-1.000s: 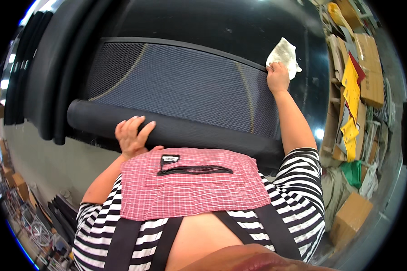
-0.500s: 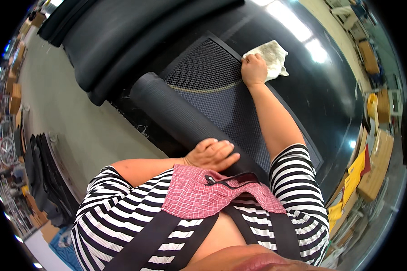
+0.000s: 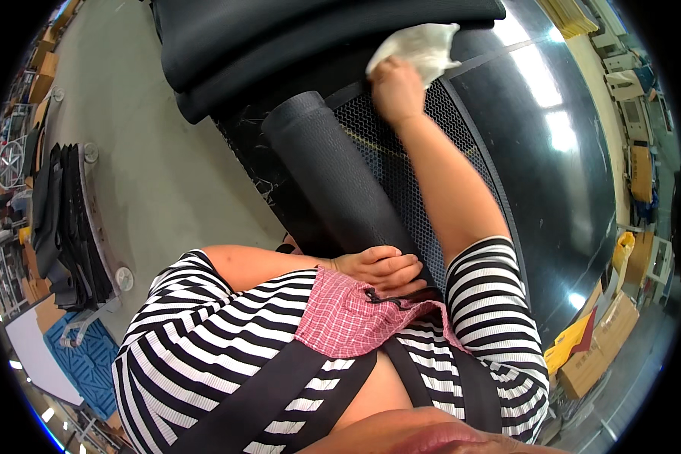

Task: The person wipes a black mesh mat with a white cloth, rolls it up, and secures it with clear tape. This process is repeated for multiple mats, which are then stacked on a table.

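Observation:
A black honeycomb-textured mat (image 3: 431, 193) lies on a glossy black table (image 3: 556, 181). Its left side is turned back into a thick, smooth, leather-grained roll (image 3: 333, 178). On the near end of this roll lies my left hand (image 3: 382, 268), close to my body, its fingers curled together over the mat. My right hand (image 3: 399, 87) reaches across to the far end of the mat and grips a crumpled white cloth (image 3: 424, 49). Below that hand, a thin yellowish line crosses the honeycomb face. My right forearm covers part of the mat.
Thick black sheets (image 3: 303, 38) are stacked at the table's far left. On the grey floor (image 3: 166, 159), a low cart holds more black sheets (image 3: 68, 227). A blue patterned panel (image 3: 79, 363) stands at lower left. Cardboard boxes (image 3: 598, 344) and yellow packaging (image 3: 571, 340) line the right.
My right hand has swept the cloth from the mat's right edge leftward and farther away, to its far end. My left hand's fingers have curled closer together. The whole view has shifted.

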Motion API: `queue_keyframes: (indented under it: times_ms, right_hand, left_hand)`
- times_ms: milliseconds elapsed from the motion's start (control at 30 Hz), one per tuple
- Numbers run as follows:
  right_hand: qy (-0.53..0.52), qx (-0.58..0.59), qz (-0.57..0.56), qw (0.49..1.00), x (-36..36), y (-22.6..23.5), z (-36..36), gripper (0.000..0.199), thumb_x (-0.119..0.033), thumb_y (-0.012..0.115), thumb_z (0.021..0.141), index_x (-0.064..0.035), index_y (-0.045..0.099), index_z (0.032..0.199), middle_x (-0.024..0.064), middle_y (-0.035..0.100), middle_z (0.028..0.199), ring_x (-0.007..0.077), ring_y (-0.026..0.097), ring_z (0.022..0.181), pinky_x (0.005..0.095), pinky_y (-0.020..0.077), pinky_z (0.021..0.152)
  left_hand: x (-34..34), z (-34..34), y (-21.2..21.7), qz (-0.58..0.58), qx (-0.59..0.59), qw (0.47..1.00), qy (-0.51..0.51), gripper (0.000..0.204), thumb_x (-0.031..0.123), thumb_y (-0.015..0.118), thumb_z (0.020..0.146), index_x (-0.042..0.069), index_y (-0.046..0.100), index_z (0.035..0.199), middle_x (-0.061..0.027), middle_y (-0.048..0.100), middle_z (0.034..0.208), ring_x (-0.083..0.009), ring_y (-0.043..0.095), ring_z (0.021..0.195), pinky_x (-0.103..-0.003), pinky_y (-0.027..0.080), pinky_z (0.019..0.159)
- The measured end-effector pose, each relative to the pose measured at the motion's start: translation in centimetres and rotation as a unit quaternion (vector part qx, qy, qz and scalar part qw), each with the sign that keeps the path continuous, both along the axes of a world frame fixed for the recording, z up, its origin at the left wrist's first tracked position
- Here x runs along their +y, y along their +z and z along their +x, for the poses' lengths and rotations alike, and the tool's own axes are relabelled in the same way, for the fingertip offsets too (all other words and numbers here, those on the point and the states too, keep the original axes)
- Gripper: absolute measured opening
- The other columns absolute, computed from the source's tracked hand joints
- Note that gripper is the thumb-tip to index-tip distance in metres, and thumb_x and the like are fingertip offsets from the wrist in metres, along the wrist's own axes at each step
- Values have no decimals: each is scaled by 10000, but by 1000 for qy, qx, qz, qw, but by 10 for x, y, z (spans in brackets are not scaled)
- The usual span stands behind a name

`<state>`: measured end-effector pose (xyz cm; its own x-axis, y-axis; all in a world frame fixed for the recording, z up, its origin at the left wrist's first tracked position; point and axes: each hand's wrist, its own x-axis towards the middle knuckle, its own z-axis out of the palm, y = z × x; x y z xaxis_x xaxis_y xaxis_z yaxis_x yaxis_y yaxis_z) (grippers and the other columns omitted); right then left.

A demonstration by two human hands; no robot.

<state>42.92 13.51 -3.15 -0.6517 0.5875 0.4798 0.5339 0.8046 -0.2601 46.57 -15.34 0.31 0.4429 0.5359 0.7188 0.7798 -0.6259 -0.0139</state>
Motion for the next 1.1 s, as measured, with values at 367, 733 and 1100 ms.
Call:
queue_keyframes:
  times_ms: [367,733,1100]
  right_hand:
    - [-133,512,-397,750,41,98,199,133,-171,729,973,-41,730,1003,-13,648,872,89,544,733,254,442,643]
    - [-658,31,-129,741,-214,147,631,800,-304,789,887,37,429,1515,277,583,1424,350,566,1343,411,441,1117]
    - [-467,-90,-54,878,-298,110,369,897,-629,793,756,-148,544,1471,203,571,1430,382,456,1404,572,212,1216]
  left_hand:
    - [-6,1,26,-93,-25,994,-57,420,367,535,986,156,640,1334,-84,619,1306,-209,569,1217,-400,366,1072]
    - [42,35,77,-338,70,935,-76,637,603,666,862,118,673,1275,-98,604,1256,-290,528,1219,-484,316,1099]
    - [203,104,94,-460,101,877,-97,431,473,700,917,86,775,1092,-150,667,1224,-326,597,1222,-430,480,1027]
